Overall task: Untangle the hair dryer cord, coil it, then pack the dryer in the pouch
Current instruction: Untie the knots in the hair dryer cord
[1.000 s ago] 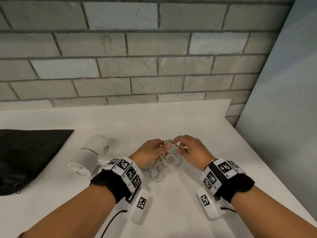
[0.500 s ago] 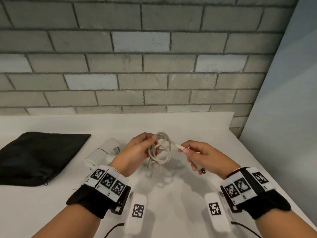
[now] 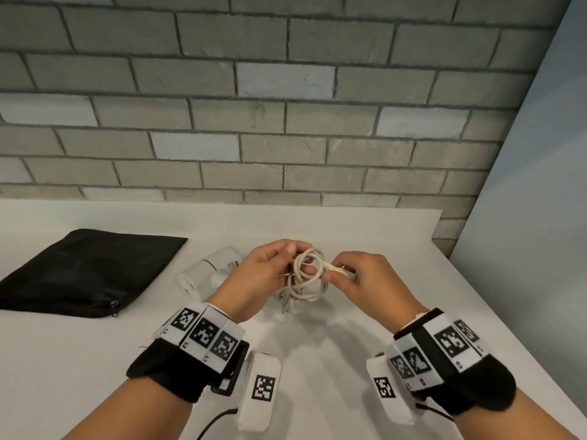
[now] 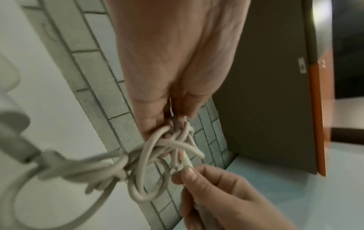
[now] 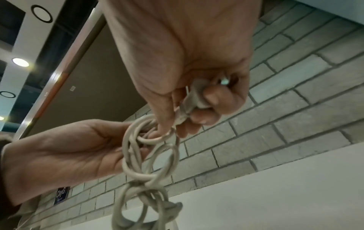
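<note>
We've got the cord point(image 3: 305, 277) knot pinched in our left hand point(image 3: 260, 281), plug point(image 5: 194, 99) end gripped w/ right hand point(image 3: 365, 281). Plug sits right of the loops, pointing into them, so prob thread it back thru.

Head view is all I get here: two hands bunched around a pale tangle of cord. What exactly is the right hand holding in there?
Observer: The right hand grips the plug, fingers curled round it.
Operator: And the left?
Observer: The left hand pinches several loops of the cord at its fingertips.
Operator: Is the tangle loose yet?
Observer: No. In the right wrist view, loops still cross through each other below the plug.
</note>
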The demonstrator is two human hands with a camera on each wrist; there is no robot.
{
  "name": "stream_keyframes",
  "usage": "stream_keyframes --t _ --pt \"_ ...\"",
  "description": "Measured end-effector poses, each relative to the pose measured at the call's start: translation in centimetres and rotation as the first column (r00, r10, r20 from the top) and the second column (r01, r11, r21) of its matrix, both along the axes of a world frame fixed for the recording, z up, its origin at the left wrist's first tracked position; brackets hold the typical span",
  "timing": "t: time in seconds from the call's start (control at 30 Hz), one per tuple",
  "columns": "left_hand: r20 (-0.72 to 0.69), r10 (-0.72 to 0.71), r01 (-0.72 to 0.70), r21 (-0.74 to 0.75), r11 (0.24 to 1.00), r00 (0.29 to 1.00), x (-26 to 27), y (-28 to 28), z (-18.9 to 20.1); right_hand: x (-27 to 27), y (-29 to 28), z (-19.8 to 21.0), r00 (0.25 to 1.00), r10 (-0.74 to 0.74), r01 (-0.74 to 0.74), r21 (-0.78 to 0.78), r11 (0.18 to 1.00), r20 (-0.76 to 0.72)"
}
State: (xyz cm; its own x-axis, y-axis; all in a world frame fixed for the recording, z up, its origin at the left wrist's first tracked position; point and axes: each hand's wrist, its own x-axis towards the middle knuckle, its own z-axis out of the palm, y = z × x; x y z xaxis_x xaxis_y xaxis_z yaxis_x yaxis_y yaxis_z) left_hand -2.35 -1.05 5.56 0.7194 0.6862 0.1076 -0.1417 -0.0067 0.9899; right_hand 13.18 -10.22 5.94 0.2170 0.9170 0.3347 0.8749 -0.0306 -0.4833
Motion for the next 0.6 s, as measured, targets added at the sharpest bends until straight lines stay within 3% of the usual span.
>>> stream_keyframes --t 0.07,0.17,0.23,0.33,0.4,0.47,0.53,0.6 --pt "0.045 0.072 -0.071 -0.039 0.997 0.996 -0.40 0.12 0.05 -0.14 -0.18 0.02 0.977 0.052 -0.059 -0.028 0.998 -0.208" --pt "0.053 0.109 -0.107 -0.032 0.994 0.993 -0.79 0.20 -0.03 -0.45 -0.42 0.08 0.795 0.174 -0.275 -0.089 0.957 -0.581" --pt "0.029 0.102 -0.102 -0.010 0.995 0.994 -0.89 0.04 -0.13 -0.75 -0.39 0.01 0.718 0.214 -0.353 -0.081 0.932 -0.662" --pt "-0.027 0.143 -0.141 0.076 0.987 0.989 -0.77 -0.16 -0.40 -0.95 -0.11 -0.09 0.629 0.196 -0.335 -0.034 0.942 -0.752" --pt "-0.115 0.226 -0.190 0.262 0.946 0.967 -0.78 0.11 -0.52 -0.98 -0.11 -0.20 0.630 0.202 -0.325 -0.019 0.946 -0.750" --pt "-0.199 0.315 -0.207 0.427 0.880 0.928 -0.87 0.59 -0.59 -0.90 -0.04 -0.44 0.700 0.229 -0.318 -0.008 0.948 -0.677" --pt "-0.230 0.377 -0.236 0.472 0.850 0.897 -0.87 0.81 -0.72 -0.72 0.00 -0.69 0.744 0.266 -0.308 0.038 0.951 -0.614" --pt "-0.230 0.400 -0.267 0.452 0.851 0.887 -0.76 0.65 -0.85 -0.66 0.00 -0.80 0.739 0.286 -0.323 0.052 0.945 -0.610"
